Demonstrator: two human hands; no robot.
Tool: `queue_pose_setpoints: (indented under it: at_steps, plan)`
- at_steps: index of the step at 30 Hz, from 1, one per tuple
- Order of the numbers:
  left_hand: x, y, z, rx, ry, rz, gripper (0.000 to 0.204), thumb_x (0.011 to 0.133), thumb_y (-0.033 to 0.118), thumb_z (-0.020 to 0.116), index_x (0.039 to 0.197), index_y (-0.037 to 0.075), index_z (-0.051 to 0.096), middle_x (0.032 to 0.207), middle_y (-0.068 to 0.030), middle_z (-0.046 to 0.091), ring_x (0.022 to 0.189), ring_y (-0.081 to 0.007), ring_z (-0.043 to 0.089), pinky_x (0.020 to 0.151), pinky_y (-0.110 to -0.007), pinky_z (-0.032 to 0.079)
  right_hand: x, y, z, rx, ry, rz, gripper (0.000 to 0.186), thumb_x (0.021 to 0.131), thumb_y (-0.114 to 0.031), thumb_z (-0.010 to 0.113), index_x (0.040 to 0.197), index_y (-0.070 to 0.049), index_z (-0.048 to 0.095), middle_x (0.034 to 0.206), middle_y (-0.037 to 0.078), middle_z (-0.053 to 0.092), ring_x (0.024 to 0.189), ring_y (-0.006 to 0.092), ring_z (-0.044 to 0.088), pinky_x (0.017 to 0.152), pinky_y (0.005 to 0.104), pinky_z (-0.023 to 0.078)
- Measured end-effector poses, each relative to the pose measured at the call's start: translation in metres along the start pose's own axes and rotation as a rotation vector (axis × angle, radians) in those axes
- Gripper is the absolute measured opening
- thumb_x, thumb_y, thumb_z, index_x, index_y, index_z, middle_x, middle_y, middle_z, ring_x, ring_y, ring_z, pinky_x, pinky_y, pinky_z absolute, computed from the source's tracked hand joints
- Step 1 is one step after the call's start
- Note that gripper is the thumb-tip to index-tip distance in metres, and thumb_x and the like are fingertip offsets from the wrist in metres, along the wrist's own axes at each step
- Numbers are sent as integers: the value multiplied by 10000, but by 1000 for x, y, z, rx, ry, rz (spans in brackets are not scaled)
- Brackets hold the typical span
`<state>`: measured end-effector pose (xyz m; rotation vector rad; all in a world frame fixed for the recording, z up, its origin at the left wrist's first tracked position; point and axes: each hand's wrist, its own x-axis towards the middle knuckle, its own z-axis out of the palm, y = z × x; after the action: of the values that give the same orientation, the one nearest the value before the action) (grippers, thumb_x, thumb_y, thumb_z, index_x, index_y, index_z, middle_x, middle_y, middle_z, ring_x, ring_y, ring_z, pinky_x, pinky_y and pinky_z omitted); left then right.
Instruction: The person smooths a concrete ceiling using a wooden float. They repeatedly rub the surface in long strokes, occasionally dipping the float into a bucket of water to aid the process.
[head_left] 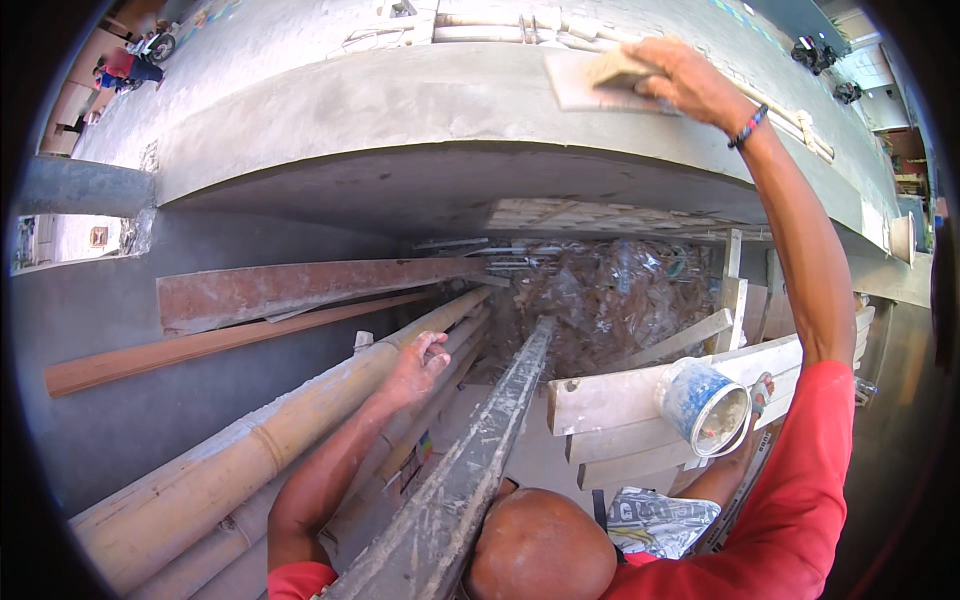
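Note:
High on the right, my right hand (685, 80) grips a plastering float (568, 85) by its block handle. The float's pale flat board lies against the smooth grey plastered wall (380, 105) and is slightly blurred. My left hand (418, 372) holds nothing; its fingers are loosely curled and apart, just over thick bamboo poles (260, 450). Whether it touches them I cannot tell. Between my arms runs a long, plaster-smeared grey straightedge or beam (465, 460). To the right, a blue and white bucket (690, 400) with grey mortar inside stands by wooden planks (610, 400).
Reddish boards (310, 290) lean at the left. A heap of clear plastic and debris (630, 300) lies below. A sandalled foot (763, 390) and a head (545, 550) show low down; whose I cannot tell. A person in red (120, 65) is far off by a motorcycle (160, 45).

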<state>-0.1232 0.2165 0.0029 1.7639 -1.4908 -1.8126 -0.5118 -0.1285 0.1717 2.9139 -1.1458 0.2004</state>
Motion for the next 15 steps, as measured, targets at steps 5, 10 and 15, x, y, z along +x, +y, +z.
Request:
queue_pose_setpoints:
  at_steps: [5, 10, 15]
  plan:
    - [3, 5, -5, 27, 2, 43, 388, 902, 157, 569, 1240, -17, 494, 980, -104, 607, 870, -159, 581, 814, -316, 470, 9, -9, -23, 136, 166, 224, 443, 831, -151, 624, 1247, -16, 552, 1148, 200, 612, 1028, 357, 575, 955, 397, 441]
    - [0, 7, -5, -4, 5, -6, 407, 895, 178, 591, 1251, 8, 495, 999, -123, 606, 834, -192, 588, 784, -333, 472, 21, -88, -14, 83, -139, -74, 447, 852, -184, 596, 1258, -5, 538, 1197, 210, 577, 1080, 353, 539, 988, 394, 417]
    - [1, 5, -1, 35, 1, 37, 407, 900, 198, 587, 1249, 9, 493, 1015, -133, 610, 831, -199, 597, 782, -334, 476, 45, -35, 3, -46, 70, 61, 440, 836, -179, 618, 1227, 11, 555, 1153, 211, 603, 1041, 367, 570, 950, 416, 438]
